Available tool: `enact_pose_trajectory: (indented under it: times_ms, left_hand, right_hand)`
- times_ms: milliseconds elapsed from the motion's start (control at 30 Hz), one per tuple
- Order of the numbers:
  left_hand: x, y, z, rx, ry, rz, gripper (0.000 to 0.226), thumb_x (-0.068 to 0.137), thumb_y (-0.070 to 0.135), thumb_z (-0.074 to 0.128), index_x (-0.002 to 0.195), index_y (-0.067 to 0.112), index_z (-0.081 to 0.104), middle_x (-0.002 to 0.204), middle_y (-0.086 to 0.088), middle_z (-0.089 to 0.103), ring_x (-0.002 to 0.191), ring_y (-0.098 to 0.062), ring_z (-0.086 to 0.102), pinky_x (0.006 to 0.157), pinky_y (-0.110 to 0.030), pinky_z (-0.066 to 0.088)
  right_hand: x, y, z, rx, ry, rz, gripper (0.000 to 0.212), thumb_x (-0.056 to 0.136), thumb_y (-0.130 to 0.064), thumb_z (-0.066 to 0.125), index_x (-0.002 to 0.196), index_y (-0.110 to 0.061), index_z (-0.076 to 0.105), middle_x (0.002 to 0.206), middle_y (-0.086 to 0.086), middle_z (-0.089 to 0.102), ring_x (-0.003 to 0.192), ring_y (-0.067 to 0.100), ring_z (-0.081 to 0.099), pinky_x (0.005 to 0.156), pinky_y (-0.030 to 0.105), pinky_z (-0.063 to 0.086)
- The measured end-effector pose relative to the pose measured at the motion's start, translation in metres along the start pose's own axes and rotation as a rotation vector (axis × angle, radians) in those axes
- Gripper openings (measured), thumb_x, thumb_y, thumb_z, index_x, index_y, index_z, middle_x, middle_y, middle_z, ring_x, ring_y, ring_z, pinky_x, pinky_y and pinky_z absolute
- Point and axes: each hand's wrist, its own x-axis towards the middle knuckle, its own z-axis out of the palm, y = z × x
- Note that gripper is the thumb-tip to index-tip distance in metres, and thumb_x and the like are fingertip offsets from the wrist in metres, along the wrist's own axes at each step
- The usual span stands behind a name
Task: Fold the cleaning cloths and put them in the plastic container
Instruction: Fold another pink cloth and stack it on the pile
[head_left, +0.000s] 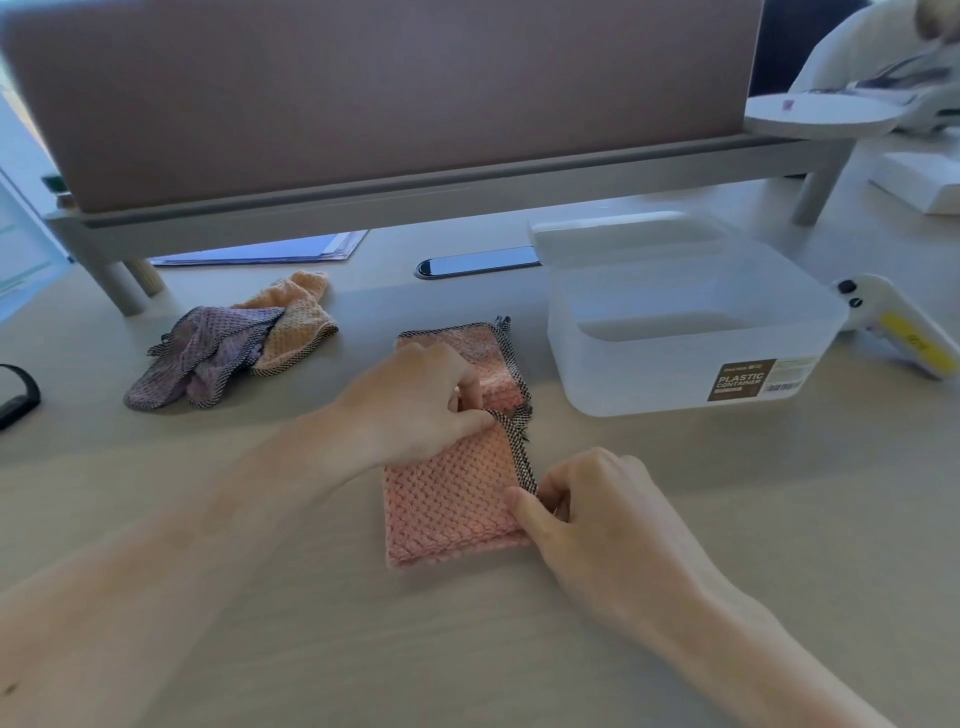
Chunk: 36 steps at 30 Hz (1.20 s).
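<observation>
Both grips, left hand (415, 400) and right hand (587, 514), pinching pink cloth (447, 499); plastic container (691, 374) empty.

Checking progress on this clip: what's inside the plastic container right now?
No cloths show inside the plastic container; through its frosted walls it looks empty, though the near wall blurs the floor.

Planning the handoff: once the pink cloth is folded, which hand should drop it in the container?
Right, probably. The right hand pinches the pink cloth at its right edge, the side facing the plastic container, which sits open to the right. The left hand would have to cross over.
</observation>
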Motion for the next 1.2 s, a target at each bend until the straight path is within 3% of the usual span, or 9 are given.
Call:
enact_pose_trajectory:
  times_ms: [200,433,733,833,900,967,1033,1100,1200]
  left_hand:
    - [-0.005,-0.003,0.009,0.017,0.101,0.026,0.020,0.090,0.045,0.071,0.076,0.032,0.065,0.058,0.013,0.059,0.058,0.002,0.054,0.071,-0.031,0.051]
    - [-0.010,-0.002,0.014,-0.007,0.202,0.069,0.018,0.095,0.046,0.063,0.083,0.033,0.063,0.056,0.013,0.054,0.055,0.001,0.049,0.066,-0.032,0.050]
    - [-0.023,0.003,0.024,0.123,0.272,0.106,0.022,0.097,0.049,0.055,0.100,0.028,0.055,0.063,0.013,0.053,0.065,-0.010,0.059,0.067,-0.036,0.056]
    - [-0.041,0.006,0.023,0.102,0.336,0.142,0.030,0.097,0.052,0.050,0.114,0.028,0.051,0.092,0.014,0.061,0.088,-0.010,0.062,0.077,-0.027,0.050]
    - [-0.062,0.004,0.028,0.069,0.279,0.135,0.046,0.099,0.056,0.045,0.137,0.031,0.046,0.133,0.013,0.056,0.124,-0.007,0.052,0.104,-0.026,0.042]
    - [-0.080,0.001,0.038,0.098,0.152,0.134,0.065,0.098,0.064,0.031,0.157,0.034,0.027,0.162,0.016,0.028,0.150,-0.003,0.021,0.125,-0.029,0.019]
    - [-0.089,-0.003,0.049,0.146,0.056,0.153,0.074,0.098,0.065,0.015,0.163,0.033,0.006,0.171,0.015,0.000,0.155,0.000,-0.011,0.128,-0.030,-0.002]
    - [-0.089,-0.006,0.056,0.188,0.018,0.168,0.075,0.098,0.064,0.006,0.163,0.029,-0.006,0.170,0.013,-0.013,0.152,0.000,-0.024,0.127,-0.031,-0.008]
    - [-0.087,-0.006,0.056,0.188,0.004,0.174,0.073,0.097,0.060,0.005,0.162,0.029,-0.011,0.169,0.015,-0.017,0.150,0.003,-0.027,0.126,-0.029,-0.012]
  right_hand:
    - [-0.001,0.001,0.002,-0.044,0.009,-0.010,0.051,0.093,-0.049,0.055,0.063,-0.007,0.054,0.064,0.006,0.058,0.063,0.029,0.059,0.056,0.040,0.051]
    - [0.000,0.005,0.002,-0.065,0.024,-0.030,0.048,0.095,-0.040,0.053,0.063,-0.005,0.054,0.064,0.009,0.060,0.057,0.027,0.053,0.054,0.039,0.047]
    - [0.001,-0.001,-0.001,-0.137,-0.017,-0.021,0.043,0.092,-0.036,0.052,0.065,-0.002,0.056,0.061,0.007,0.056,0.057,0.028,0.055,0.055,0.041,0.050]
    - [0.000,-0.010,-0.009,-0.255,-0.053,-0.020,0.046,0.093,-0.041,0.049,0.060,-0.010,0.041,0.061,0.003,0.043,0.052,0.023,0.038,0.047,0.035,0.035]
    - [-0.003,-0.016,-0.016,-0.397,-0.042,-0.029,0.045,0.094,-0.048,0.045,0.063,-0.016,0.039,0.064,-0.002,0.042,0.054,0.021,0.037,0.051,0.035,0.032]
    - [-0.002,-0.018,-0.019,-0.457,0.061,-0.120,0.034,0.093,-0.051,0.043,0.074,-0.023,0.043,0.074,-0.006,0.048,0.067,0.022,0.044,0.061,0.035,0.036]
    - [0.004,-0.019,-0.013,-0.428,0.158,-0.268,0.020,0.091,-0.045,0.045,0.099,-0.027,0.051,0.100,-0.007,0.055,0.091,0.020,0.053,0.074,0.034,0.045]
    - [0.013,-0.013,-0.001,-0.401,0.082,-0.363,0.037,0.092,-0.036,0.043,0.125,-0.021,0.052,0.130,-0.003,0.054,0.119,0.020,0.052,0.097,0.035,0.048]
    - [0.017,0.002,0.014,-0.433,-0.060,-0.367,0.065,0.095,-0.039,0.021,0.155,-0.018,0.036,0.162,-0.001,0.032,0.151,0.019,0.026,0.122,0.038,0.030]
